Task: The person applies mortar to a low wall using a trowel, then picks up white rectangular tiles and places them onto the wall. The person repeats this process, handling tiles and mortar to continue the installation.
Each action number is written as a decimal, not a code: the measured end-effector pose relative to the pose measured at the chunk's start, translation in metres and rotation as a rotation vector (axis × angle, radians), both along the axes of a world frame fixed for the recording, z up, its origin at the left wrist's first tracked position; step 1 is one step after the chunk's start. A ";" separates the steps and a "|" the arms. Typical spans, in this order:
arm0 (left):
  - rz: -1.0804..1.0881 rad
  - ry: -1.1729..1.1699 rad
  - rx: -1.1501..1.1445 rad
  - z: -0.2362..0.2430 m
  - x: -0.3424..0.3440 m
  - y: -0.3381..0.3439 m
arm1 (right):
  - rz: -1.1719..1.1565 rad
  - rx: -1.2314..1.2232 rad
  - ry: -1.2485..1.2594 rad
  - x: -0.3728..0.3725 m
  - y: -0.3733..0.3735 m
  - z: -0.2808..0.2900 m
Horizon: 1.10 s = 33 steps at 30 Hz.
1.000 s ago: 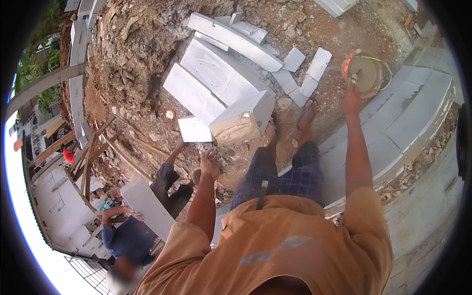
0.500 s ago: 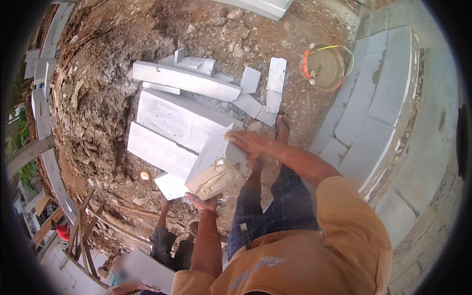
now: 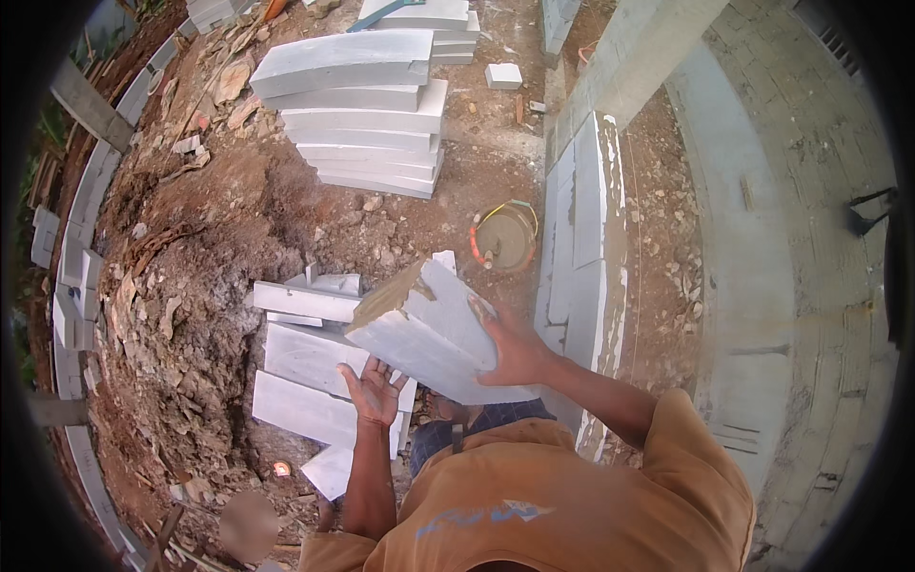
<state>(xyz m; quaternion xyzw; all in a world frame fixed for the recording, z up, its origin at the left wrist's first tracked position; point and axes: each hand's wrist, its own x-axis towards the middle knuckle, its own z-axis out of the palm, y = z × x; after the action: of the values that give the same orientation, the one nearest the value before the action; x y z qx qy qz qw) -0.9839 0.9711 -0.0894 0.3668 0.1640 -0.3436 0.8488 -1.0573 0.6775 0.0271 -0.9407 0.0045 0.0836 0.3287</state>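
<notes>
A light grey concrete block [image 3: 448, 334] is held up in front of my body, tilted, with its rough, broken tan end toward the far left. My right hand [image 3: 515, 345] grips its right side, fingers and thumb spread over the face. Below the block's lower left edge is my left hand [image 3: 375, 391], palm up with the fingers apart; whether its fingertips touch the underside I cannot tell. Beneath, several white block slabs [image 3: 305, 410] lie on the dirt by my feet, with a longer narrow piece [image 3: 305, 301] beyond them.
To the right runs a low block wall [image 3: 577, 276] with mortar along its top. A round bucket of grey mortar [image 3: 505, 240] stands beside it. Farther off is a stack of blocks [image 3: 367, 124]. A concrete post [image 3: 658, 52] rises at upper right; a rubble mound [image 3: 181, 324] is left.
The block has been lifted and turned, its rough end swinging from near me to the far left. My left hand has opened away from its lower end. My view has tilted farther ahead.
</notes>
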 end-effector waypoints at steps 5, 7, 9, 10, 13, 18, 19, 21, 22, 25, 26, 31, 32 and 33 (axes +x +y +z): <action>-0.562 -0.402 -0.096 0.099 0.067 -0.153 | -0.643 0.183 -0.170 -0.041 -0.107 0.111; -0.666 -0.529 -0.018 0.100 0.072 -0.179 | -0.811 0.163 -0.188 -0.037 -0.144 0.150; -0.717 -0.668 0.082 0.079 0.089 -0.204 | -0.882 -0.100 -0.266 -0.039 -0.182 0.175; -0.725 -0.619 0.149 0.068 0.089 -0.208 | -0.932 -0.308 -0.302 -0.052 -0.219 0.167; -0.531 -0.193 0.300 -0.023 0.087 -0.160 | -1.020 -0.599 -0.363 -0.046 -0.312 0.168; -0.314 0.294 1.070 -0.155 0.024 0.036 | -1.166 -0.677 -0.206 -0.014 -0.444 0.115; -0.307 0.410 1.129 -0.162 0.005 0.083 | -1.164 -0.654 -0.160 -0.003 -0.467 0.101; -0.226 0.586 1.242 -0.140 -0.025 0.111 | -1.166 -0.616 -0.071 0.019 -0.507 0.069; -0.186 0.616 1.240 -0.120 -0.032 0.115 | -1.168 -0.603 -0.064 0.030 -0.526 0.049; -0.179 0.487 1.238 -0.062 -0.038 0.087 | -1.176 -0.521 -0.019 0.069 -0.572 -0.009; -0.209 0.418 1.205 -0.052 -0.035 0.071 | -1.179 -0.480 -0.023 0.089 -0.580 -0.015; -0.337 0.181 1.150 0.004 0.029 -0.047 | -1.206 -0.449 0.003 0.162 -0.623 -0.059; -0.360 0.145 1.146 0.009 0.036 -0.063 | -1.205 -0.488 0.009 0.178 -0.626 -0.061; -0.360 0.122 1.147 0.015 0.045 -0.079 | -1.206 -0.528 0.016 0.192 -0.629 -0.063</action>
<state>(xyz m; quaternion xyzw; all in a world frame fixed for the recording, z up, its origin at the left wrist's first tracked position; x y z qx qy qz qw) -0.9389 0.8925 -0.0748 0.7678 0.3069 -0.3588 0.4332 -0.8650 0.0485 -0.0361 -0.8217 0.5536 -0.1121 0.0761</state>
